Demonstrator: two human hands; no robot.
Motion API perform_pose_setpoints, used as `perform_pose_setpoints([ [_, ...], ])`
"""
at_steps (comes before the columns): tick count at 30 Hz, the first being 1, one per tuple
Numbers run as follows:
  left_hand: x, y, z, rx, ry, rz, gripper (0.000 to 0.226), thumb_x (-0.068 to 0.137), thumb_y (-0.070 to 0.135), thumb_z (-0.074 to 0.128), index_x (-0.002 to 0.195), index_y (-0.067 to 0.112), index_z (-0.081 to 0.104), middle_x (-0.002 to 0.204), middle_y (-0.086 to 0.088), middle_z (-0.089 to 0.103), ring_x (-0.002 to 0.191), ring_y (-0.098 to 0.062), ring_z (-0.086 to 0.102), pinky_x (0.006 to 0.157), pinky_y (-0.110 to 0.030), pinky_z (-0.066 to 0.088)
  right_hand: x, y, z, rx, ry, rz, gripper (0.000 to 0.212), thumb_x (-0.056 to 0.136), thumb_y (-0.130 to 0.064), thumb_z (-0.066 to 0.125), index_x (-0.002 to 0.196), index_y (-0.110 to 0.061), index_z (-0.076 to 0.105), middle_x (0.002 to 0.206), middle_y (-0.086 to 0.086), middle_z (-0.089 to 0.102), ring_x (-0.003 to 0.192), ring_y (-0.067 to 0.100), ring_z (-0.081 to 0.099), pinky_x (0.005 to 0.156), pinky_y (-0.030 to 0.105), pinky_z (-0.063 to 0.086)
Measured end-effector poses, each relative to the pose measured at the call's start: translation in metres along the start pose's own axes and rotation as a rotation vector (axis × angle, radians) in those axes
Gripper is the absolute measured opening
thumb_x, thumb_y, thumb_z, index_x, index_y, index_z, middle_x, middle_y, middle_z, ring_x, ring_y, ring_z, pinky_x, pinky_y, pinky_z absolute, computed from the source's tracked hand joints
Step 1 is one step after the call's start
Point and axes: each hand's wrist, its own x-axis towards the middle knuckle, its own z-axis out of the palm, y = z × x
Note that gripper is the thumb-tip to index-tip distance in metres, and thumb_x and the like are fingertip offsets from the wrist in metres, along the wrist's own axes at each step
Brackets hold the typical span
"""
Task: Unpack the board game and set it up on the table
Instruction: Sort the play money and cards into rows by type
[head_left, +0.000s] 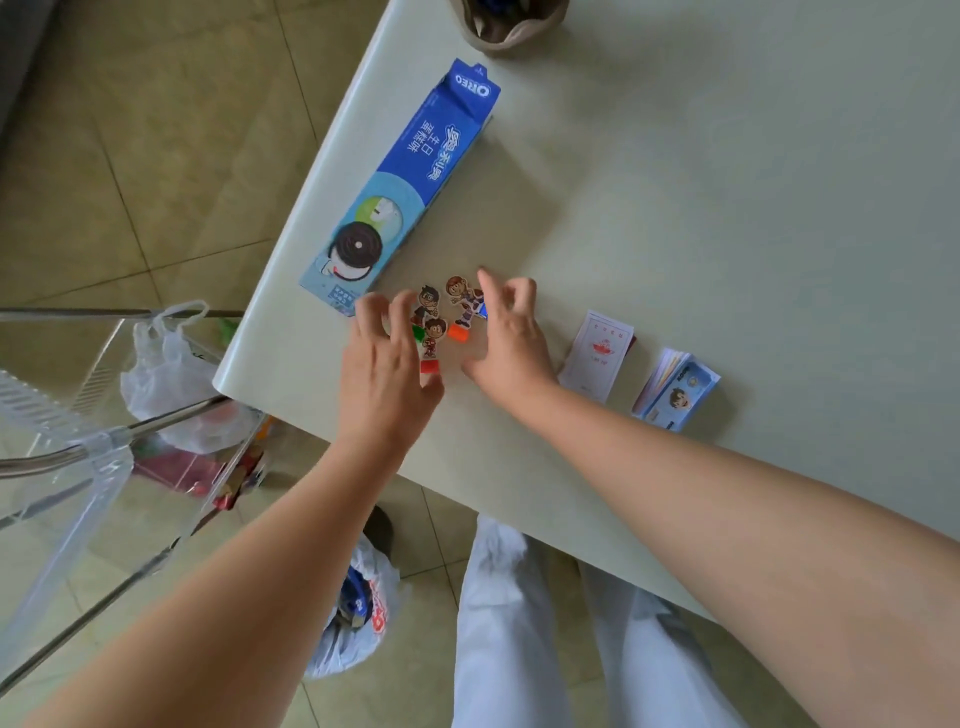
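Observation:
Several cardboard character pawns lie flat near the table's left front corner: one on an orange base (460, 307), one on a red base (431, 344), and one on a green base (427, 303). My left hand (387, 364) hovers just left of them with fingers spread and bent. My right hand (511, 332) hovers just right of them, fingers loosely curled, a bit of blue showing beside it. Neither hand clearly grips a pawn. A white card deck (597, 356) and a stack of blue play money (675, 389) lie to the right.
A long blue Oreo box (410, 182) lies along the pale table's (727, 208) left edge. A brown pouch (511, 23) sits at the far edge. A clear acrylic cart (78, 441) with plastic bags stands left of the table. Another bag (358, 613) lies on the tiled floor.

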Motion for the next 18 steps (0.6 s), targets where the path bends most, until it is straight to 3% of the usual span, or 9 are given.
perform_pose_setpoints([
  [2,-0.001,-0.002,0.009,-0.006,-0.076,-0.054,0.088,0.069,0.024,0.079,0.142,0.010,0.032,0.127,-0.016,0.035,0.110,-0.030,0.045,0.079,-0.036,0.052,0.004,-0.005,0.004,0.022,0.007,-0.015,0.076,0.077,-0.009,0.070,0.143,-0.014,0.032,0.124,0.009,0.033,0.098,0.030,0.056,0.085,0.033,0.045],
  [6,0.005,-0.004,0.009,-0.033,-0.028,-0.103,0.063,0.080,0.012,0.068,0.136,0.009,0.041,0.122,-0.017,0.039,0.103,-0.033,0.049,0.075,-0.037,0.046,0.003,-0.015,0.014,0.043,-0.015,-0.072,0.056,0.080,-0.007,0.065,0.132,-0.010,0.044,0.119,0.013,0.038,0.096,0.037,0.057,0.085,0.038,0.045],
  [12,-0.012,-0.015,0.003,-0.010,-0.031,-0.140,0.065,0.078,0.003,0.064,0.137,0.007,0.037,0.127,-0.018,0.040,0.106,-0.032,0.049,0.076,-0.038,0.048,-0.011,-0.022,0.021,0.068,-0.093,-0.099,0.060,0.079,-0.001,0.060,0.134,-0.011,0.041,0.122,0.012,0.038,0.094,0.035,0.057,0.085,0.037,0.045],
  [18,-0.024,0.024,0.004,-0.071,0.112,0.033,0.043,0.071,-0.003,0.054,0.114,0.005,0.052,0.106,-0.017,0.048,0.087,-0.032,0.050,0.069,-0.037,0.042,-0.026,0.025,-0.020,0.080,0.065,-0.064,0.054,0.077,0.000,0.052,0.129,-0.011,0.049,0.122,0.013,0.045,0.094,0.031,0.059,0.084,0.042,0.047],
])
